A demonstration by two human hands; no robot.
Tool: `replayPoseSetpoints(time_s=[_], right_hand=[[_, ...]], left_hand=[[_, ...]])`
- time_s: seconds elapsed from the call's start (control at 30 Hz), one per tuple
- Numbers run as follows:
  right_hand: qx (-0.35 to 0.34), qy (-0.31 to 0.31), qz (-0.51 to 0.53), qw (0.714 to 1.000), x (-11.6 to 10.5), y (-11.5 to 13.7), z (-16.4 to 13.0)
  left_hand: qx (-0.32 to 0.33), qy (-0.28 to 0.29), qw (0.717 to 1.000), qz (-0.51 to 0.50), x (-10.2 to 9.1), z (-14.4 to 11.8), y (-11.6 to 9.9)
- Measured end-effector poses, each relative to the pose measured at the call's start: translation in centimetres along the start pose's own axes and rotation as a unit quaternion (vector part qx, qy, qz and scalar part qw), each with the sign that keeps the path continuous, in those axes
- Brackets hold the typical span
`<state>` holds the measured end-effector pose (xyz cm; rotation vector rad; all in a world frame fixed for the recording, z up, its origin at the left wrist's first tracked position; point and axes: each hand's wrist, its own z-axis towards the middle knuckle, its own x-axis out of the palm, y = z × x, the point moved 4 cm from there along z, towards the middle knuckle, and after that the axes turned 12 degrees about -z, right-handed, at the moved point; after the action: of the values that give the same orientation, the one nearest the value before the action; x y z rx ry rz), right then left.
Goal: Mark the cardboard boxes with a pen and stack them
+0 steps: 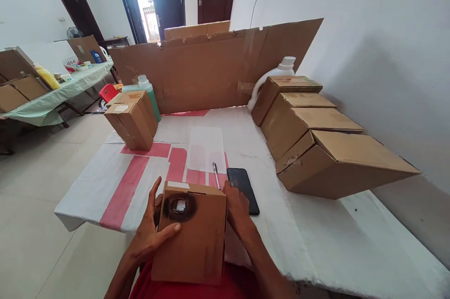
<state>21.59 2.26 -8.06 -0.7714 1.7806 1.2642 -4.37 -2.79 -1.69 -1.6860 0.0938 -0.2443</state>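
White-covered table (pixel 316 242) with 2 hands, left hand (pixel 149 233) and right hand (pixel 237 210), clamped on either side of the small cardboard box (pixel 191 238), phone (pixel 243 189) just beyond it, looks mid-handling, steady grip needed.

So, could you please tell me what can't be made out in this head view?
- Right hand: its fingers are hidden behind the cardboard box.
- Box's underside: faces away from the camera.
- Label in the dark ring: too small to read.
- White jug: mostly hidden behind the row of boxes.
- Pen: lower end hidden behind the box.
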Motion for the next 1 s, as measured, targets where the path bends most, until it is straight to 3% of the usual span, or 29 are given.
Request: replayPoseSetpoints(time_s=[0.17,0.33,0.43,0.5,0.57,0.63,0.73,1.0], right_hand=[[0.011,-0.012,0.031,0.999,0.0,0.0,0.8],[0.019,-0.101,0.152,0.983,-4.3,-1.7,1.2],[-0.045,-0.116,0.361,0.924,-6.7,-0.2,-0.7],[-0.128,-0.068,0.487,0.861,-6.9,2.4,-2.8],[-0.187,0.000,0.519,0.834,-5.9,5.5,-5.0],[-0.202,0.040,0.512,0.834,-4.3,7.9,-6.5],[-0.190,0.040,0.504,0.842,-2.3,9.3,-7.5],[-0.176,0.037,0.486,0.855,-1.6,8.6,-7.6]], left_hand=[[-0.010,-0.015,1.000,-0.017,0.6,0.4,0.9],[-0.047,0.002,0.997,-0.055,1.3,0.6,2.2],[-0.046,0.009,0.997,-0.061,1.3,1.0,2.5],[-0.047,0.009,0.997,-0.055,1.2,1.2,2.5],[-0.046,0.009,0.998,-0.044,1.3,1.3,2.4],[-0.040,0.014,0.999,-0.031,1.4,1.3,2.2],[-0.019,0.013,1.000,-0.018,1.6,1.1,1.9],[-0.029,0.013,0.999,-0.043,1.8,1.0,2.0]])
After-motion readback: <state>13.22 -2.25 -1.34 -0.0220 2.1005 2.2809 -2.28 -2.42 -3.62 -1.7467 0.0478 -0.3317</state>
